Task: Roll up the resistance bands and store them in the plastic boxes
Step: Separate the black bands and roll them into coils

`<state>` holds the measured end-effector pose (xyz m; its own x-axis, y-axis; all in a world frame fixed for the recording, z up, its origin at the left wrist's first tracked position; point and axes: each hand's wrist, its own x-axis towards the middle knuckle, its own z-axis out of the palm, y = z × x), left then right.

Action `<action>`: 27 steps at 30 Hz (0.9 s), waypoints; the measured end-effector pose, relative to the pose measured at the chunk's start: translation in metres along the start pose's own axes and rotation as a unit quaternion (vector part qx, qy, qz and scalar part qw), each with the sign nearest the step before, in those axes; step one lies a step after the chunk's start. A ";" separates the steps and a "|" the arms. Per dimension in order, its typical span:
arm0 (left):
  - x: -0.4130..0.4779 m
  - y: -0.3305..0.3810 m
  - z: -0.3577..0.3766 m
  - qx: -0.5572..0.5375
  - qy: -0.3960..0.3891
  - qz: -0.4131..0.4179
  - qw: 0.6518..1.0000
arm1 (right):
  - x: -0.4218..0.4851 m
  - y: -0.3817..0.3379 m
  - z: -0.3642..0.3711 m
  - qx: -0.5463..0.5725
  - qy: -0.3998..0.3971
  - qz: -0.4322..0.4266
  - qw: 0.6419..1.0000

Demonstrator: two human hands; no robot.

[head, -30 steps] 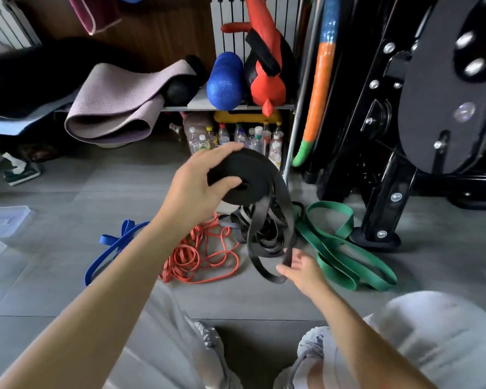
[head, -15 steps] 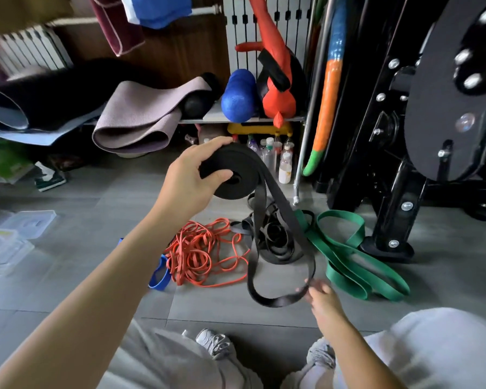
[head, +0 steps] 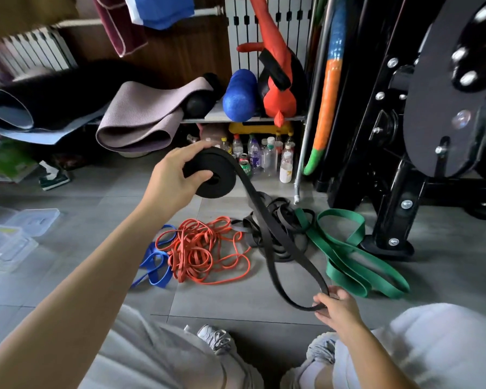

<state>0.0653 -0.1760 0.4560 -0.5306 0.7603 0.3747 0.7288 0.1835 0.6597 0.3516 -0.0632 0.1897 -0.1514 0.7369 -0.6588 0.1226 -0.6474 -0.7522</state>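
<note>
The grey tiled floor fills most of what I see, and nearly everything that matters lies on it. A black exercise machine takes up the right side of the frame, with its foot on the tiles. At upper left a shelf carries a folded grey mat next to a dark one, and a blue foam roller sits further right at top centre. The person's pale-trousered knees fill the bottom edge.

The green band sprawls in loose loops at centre right, just beside the machine's foot. In the middle of the frame lies a tangle of orange bands, with a blue band touching its left side. A heap of black bands sits between the orange and the green.

Clear plastic boxes stand at the left edge, well apart from the bands, with a loose lid just behind them.

The black band I am following is partly wound into a thick roll, held up at frame centre above the floor. The left hand grips it, fingers curled over the top rim and thumb pressed on the flat face. Its free end hangs down in a long loop to the lower right. There the right hand pinches the bend of the loop, its fingers clamped on the strap.

Small drink bottles crowd the floor under the shelf, behind the roll.
</note>
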 end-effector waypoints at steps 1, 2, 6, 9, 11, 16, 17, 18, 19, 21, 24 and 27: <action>-0.002 0.001 0.002 0.013 -0.003 0.001 1.000 | 0.001 0.000 0.001 -0.021 0.005 -0.009 1.000; -0.003 0.002 0.004 0.023 -0.005 0.005 1.000 | 0.002 -0.001 0.003 -0.051 0.010 -0.024 0.998; -0.006 0.008 0.009 0.040 -0.031 0.018 0.999 | 0.002 -0.011 0.008 -0.294 0.003 -0.091 0.951; -0.013 0.014 0.017 0.046 -0.053 0.036 0.997 | -0.006 -0.030 0.018 -0.358 -0.046 -0.126 0.924; -0.019 0.016 0.024 0.049 -0.080 0.055 0.994 | -0.019 -0.050 0.030 -0.328 -0.084 -0.165 0.927; -0.033 0.019 0.040 0.040 -0.115 0.074 0.990 | -0.054 -0.095 0.062 -0.221 -0.146 -0.252 0.931; -0.034 0.021 0.041 0.036 -0.113 0.075 0.990 | -0.058 -0.099 0.065 -0.230 -0.156 -0.265 0.923; -0.033 0.022 0.041 0.034 -0.108 0.075 0.991 | -0.061 -0.100 0.067 -0.244 -0.164 -0.272 0.916; -0.032 0.025 0.040 0.032 -0.102 0.075 0.991 | -0.061 -0.100 0.070 -0.253 -0.171 -0.278 0.911; -0.028 0.030 0.036 0.030 -0.089 0.072 0.993 | -0.064 -0.100 0.074 -0.246 -0.175 -0.288 0.909; -0.021 0.037 0.027 0.017 -0.063 0.072 0.995 | -0.061 -0.097 0.078 -0.263 -0.146 -0.286 0.910; -0.011 0.045 0.017 -0.003 -0.027 0.073 0.997 | -0.051 -0.083 0.073 -0.313 -0.093 -0.269 0.906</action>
<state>0.1118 -0.1657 0.4705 -0.3938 0.8115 0.4317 0.7938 0.0635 0.6049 0.2772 -0.0610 0.2862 -0.5096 0.8299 -0.2271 0.5053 0.0751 -0.8597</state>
